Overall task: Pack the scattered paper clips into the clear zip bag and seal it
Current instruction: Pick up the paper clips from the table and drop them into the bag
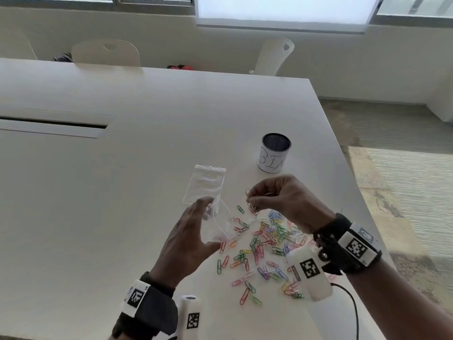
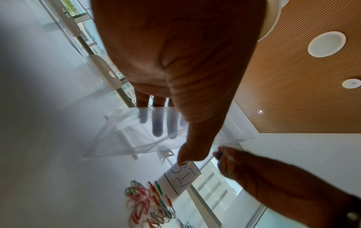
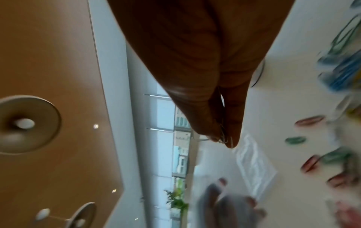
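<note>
Office meeting room: long white table (image 1: 147, 143), chairs (image 1: 274, 57), slatted ceiling (image 2: 302, 77).

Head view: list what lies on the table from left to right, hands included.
Left hand holding a clear zip bag → second zip bag flat on the table → right hand pinching paper clips → mesh cup.

Fingertips (image 3: 232, 138) pinch clips (image 3: 224, 138) — blurred.

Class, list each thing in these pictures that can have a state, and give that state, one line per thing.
left hand: holding a clear zip bag
clear zip bag: lifted, no clips visible inside
second zip bag: lying flat on the table
right hand: pinching a few paper clips
paper clips: scattered on the table
bin: upright
</note>
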